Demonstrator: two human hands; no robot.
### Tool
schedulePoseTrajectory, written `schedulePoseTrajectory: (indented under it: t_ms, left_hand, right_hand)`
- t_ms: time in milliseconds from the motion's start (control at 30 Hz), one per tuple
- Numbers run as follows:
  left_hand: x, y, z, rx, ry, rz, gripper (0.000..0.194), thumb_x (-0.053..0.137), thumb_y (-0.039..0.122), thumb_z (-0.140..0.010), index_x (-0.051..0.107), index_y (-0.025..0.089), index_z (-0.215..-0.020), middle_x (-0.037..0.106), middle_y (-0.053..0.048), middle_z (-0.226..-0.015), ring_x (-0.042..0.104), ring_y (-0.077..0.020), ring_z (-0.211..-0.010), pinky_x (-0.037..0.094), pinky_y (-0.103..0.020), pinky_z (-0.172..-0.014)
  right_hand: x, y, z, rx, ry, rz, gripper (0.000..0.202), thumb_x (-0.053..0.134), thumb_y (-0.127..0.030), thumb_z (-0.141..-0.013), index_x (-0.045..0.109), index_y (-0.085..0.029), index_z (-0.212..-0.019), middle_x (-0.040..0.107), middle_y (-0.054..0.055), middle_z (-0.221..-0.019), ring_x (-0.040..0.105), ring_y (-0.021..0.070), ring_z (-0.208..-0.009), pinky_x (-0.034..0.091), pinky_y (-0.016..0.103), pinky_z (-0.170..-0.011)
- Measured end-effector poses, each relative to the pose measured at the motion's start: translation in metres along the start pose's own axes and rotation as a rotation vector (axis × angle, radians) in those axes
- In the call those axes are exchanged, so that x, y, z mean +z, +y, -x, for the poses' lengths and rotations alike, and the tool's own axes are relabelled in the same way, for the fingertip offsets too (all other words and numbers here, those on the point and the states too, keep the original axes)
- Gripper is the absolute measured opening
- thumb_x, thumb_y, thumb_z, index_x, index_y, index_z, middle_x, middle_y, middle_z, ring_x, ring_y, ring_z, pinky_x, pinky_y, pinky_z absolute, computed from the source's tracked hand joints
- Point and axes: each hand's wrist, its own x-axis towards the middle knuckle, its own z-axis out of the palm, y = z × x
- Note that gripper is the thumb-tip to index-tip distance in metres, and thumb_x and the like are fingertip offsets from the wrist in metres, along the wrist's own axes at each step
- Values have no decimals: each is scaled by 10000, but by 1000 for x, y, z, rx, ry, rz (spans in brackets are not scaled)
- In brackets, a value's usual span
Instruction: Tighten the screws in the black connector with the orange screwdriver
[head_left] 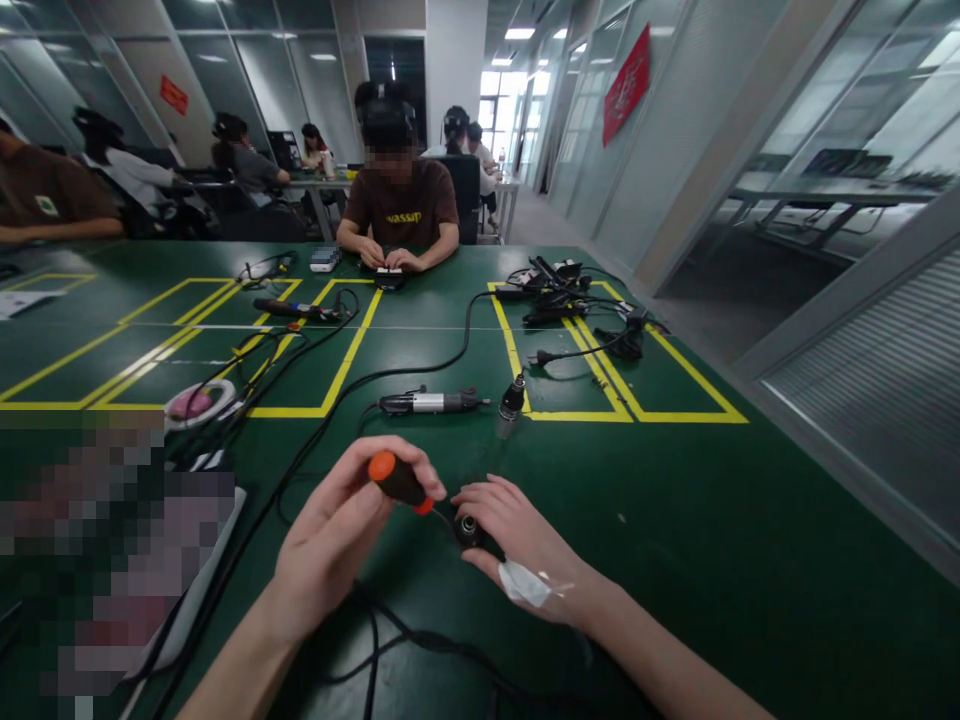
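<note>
My left hand (pixel 337 530) is closed round the dark handle of a screwdriver (pixel 405 484) with orange ends. Its thin shaft slants down to the right, toward a small black round part (pixel 468 530) with a metal ring in its opening. My right hand (pixel 517 525) holds that part against the green table, fingers over its far side and thumb on the near side. Whether the screwdriver tip touches it I cannot tell. White tape sits on my right wrist. Beyond my hands lie a silver-and-black electric screwdriver (pixel 435 402) and an upright black tool piece (pixel 511 400).
A heap of black cables and adapters (pixel 555 290) lies at the back right of the green table (pixel 675 520). Black cords (pixel 420 640) run near my forearms. A roll of tape (pixel 199 402) is on the left. Across the table a person (pixel 401 200) handles a small dark object.
</note>
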Motion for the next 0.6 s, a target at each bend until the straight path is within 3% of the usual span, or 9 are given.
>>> schedulePoseTrajectory:
  t_ms: [133, 267, 367, 467, 600]
  left_hand:
    - [-8, -6, 2, 55, -9, -78, 193, 707, 263, -940, 616, 253, -1110, 719, -29, -989, 715, -187, -910, 565, -333, -847]
    - [-2, -8, -1, 103, 3, -9, 205, 674, 209, -955, 483, 272, -995, 630, 59, -771, 623, -106, -626, 503, -261, -662]
    - [6, -4, 1, 69, 52, 75, 103, 604, 339, -1001, 534, 266, -1021, 499, 57, -681, 468, -89, -591, 400, -230, -600]
    - [9, 3, 3, 12, 34, 81, 388, 564, 517, -978, 637, 201, -1191, 546, -9, -756, 498, -141, -678, 433, -290, -645]
    - [8, 4, 1, 12, 50, 59, 349, 568, 448, -981, 714, 145, -1074, 580, -44, -817, 551, -152, -756, 476, -298, -726]
  right_hand:
    - [-2, -3, 0, 19, -30, -9, 280, 657, -293, -979, 607, -208, -1241, 689, 117, -1332, 578, 251, -1337, 305, 539, -1251]
    - [-3, -5, 0, 21, -46, -28, 327, 678, -299, -968, 600, -202, -1271, 684, 111, -1350, 565, 240, -1350, 284, 512, -1266]
    - [-3, -6, -1, -1, -38, -45, 338, 693, -296, -960, 599, -195, -1268, 686, 104, -1345, 563, 232, -1351, 266, 501, -1274]
    - [-2, -8, -2, -20, -25, -42, 303, 676, -297, -971, 605, -193, -1247, 693, 111, -1327, 565, 237, -1350, 275, 512, -1266]
    - [1, -9, -3, -62, -1, -31, 262, 656, -307, -986, 612, -195, -1219, 701, 125, -1302, 583, 243, -1324, 302, 524, -1246]
